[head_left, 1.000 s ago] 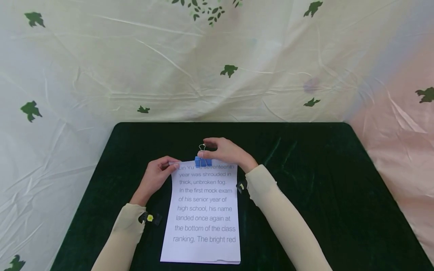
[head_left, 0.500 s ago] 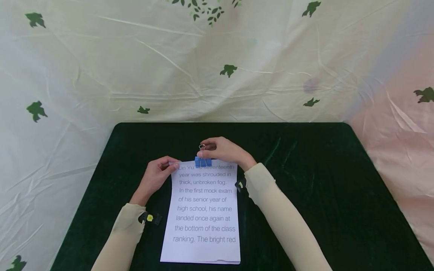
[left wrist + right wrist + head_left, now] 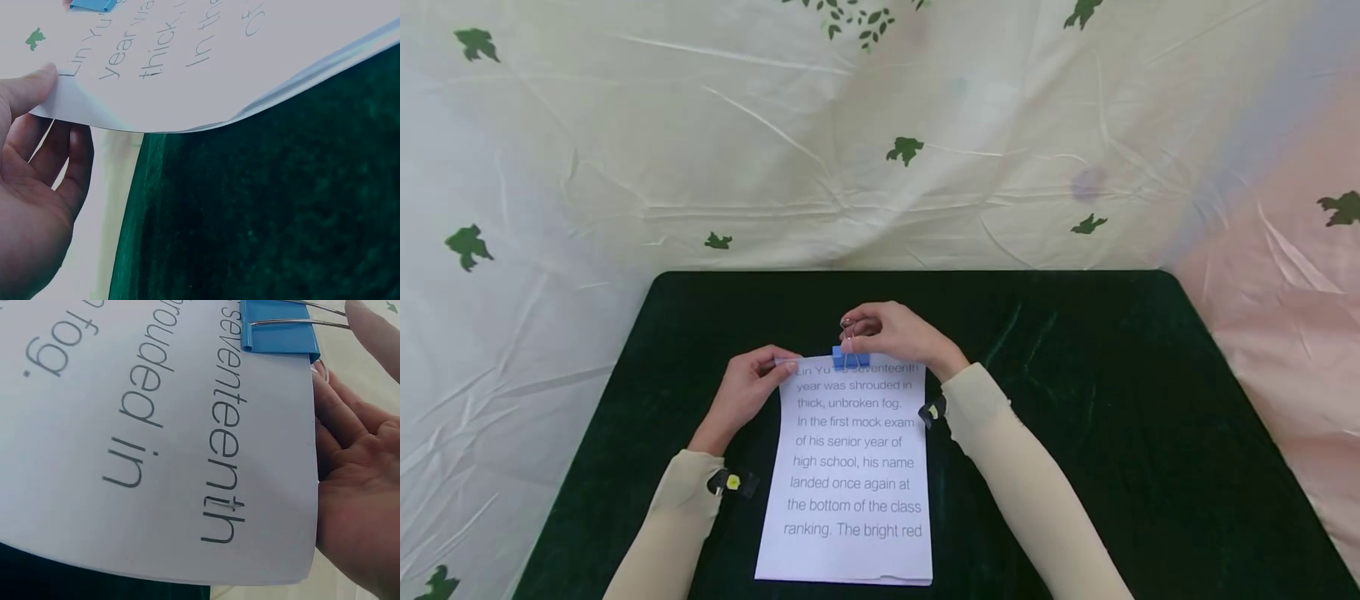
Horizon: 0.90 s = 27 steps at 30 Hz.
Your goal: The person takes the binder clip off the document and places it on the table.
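A stack of printed white paper point(image 3: 853, 467) stands in front of me, a blue binder clip point(image 3: 850, 358) on the middle of its top edge. Between thumb and fingers, my left hand point(image 3: 747, 387) pinches the stack's upper left corner. My right hand point(image 3: 906, 333) holds the clip by its wire handles. In the right wrist view the thumb touches the front handle of the blue clip point(image 3: 281, 337), and the fingers lie behind the paper point(image 3: 269, 456). The left wrist view shows my left thumb on the sheet point(image 3: 187, 94), the other fingers behind it.
A dark green velvet cloth covers the table point(image 3: 1075, 400). Behind it hangs a pale curtain point(image 3: 775, 150) with green leaf prints, turning pink at the right. Camera straps sit on both wrists, over cream sleeves point(image 3: 1030, 467).
My right fingers have curled in closer round the clip's handles, and the clip has shifted very slightly right. The left hand and the paper look almost still.
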{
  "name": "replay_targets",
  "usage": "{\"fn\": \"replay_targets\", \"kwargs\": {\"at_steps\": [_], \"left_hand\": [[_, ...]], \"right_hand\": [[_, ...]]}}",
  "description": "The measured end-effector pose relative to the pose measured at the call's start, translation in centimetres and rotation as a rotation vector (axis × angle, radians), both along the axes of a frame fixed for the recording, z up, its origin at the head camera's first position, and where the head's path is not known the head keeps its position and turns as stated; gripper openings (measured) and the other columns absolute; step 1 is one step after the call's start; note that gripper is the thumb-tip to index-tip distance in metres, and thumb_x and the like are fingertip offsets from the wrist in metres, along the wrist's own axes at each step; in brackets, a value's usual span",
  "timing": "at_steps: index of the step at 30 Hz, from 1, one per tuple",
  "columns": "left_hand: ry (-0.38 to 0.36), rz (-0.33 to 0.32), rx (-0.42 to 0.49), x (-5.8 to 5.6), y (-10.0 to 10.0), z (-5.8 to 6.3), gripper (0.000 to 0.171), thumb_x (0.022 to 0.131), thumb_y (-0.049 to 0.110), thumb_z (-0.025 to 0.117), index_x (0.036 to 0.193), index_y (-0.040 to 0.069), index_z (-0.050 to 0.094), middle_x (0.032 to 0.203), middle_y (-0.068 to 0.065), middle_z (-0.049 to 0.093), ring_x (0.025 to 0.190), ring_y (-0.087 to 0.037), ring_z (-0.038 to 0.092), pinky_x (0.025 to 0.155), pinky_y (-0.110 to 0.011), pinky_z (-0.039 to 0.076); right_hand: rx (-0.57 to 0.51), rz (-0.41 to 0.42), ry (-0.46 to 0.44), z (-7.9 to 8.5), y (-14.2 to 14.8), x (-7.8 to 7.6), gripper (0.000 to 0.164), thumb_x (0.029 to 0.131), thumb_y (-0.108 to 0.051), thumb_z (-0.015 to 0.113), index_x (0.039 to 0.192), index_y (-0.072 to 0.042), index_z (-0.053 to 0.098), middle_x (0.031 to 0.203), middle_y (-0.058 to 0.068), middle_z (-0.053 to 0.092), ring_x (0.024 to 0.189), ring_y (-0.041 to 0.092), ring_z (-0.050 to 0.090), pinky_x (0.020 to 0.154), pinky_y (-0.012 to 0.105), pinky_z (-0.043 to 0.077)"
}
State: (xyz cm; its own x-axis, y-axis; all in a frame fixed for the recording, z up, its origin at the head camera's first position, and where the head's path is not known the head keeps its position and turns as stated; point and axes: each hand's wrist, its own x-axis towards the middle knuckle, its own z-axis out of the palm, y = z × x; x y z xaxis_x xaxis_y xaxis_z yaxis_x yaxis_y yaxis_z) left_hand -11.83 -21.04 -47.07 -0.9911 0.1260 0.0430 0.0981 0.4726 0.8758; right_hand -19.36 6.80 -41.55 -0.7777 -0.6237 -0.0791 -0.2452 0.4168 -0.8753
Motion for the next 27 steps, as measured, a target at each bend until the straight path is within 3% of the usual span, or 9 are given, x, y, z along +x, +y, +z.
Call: {"fn": "replay_targets", "kwargs": {"at_steps": [11, 18, 27], "left_hand": [[-0.008, 0.012, -0.006, 0.0, 0.1, 0.1, 0.019, 0.103, 0.022, 0.067, 0.116, 0.010, 0.074, 0.105, -0.007, 0.076, 0.089, -0.025, 0.064, 0.085, -0.041, 0.047], [-0.028, 0.020, -0.007, 0.0, 0.2, 0.1, 0.020, 0.103, 0.023, 0.067, 0.117, 0.011, 0.074, 0.106, -0.007, 0.076, 0.090, -0.025, 0.063, 0.087, -0.043, 0.047], [-0.053, 0.027, -0.036, 0.0, 0.3, 0.1, 0.021, 0.103, 0.024, 0.067, 0.118, 0.012, 0.074, 0.109, -0.006, 0.075, 0.093, -0.025, 0.064, 0.091, -0.044, 0.047]], "right_hand": [[-0.080, -0.025, 0.035, -0.5, 0.0, 0.8, 0.042, 0.094, -0.027, 0.079, 0.130, -0.010, 0.067, 0.112, -0.007, 0.073, 0.104, 0.011, 0.068, 0.104, 0.040, 0.047], [-0.110, -0.048, 0.071, -0.8, 0.0, 1.3, 0.045, 0.094, -0.027, 0.080, 0.133, -0.009, 0.068, 0.116, -0.007, 0.073, 0.107, 0.010, 0.068, 0.106, 0.041, 0.046], [-0.164, -0.094, 0.124, -0.7, -0.2, 2.2, 0.035, 0.094, -0.030, 0.079, 0.126, -0.018, 0.072, 0.117, -0.008, 0.074, 0.112, 0.010, 0.067, 0.107, 0.044, 0.046]]}}
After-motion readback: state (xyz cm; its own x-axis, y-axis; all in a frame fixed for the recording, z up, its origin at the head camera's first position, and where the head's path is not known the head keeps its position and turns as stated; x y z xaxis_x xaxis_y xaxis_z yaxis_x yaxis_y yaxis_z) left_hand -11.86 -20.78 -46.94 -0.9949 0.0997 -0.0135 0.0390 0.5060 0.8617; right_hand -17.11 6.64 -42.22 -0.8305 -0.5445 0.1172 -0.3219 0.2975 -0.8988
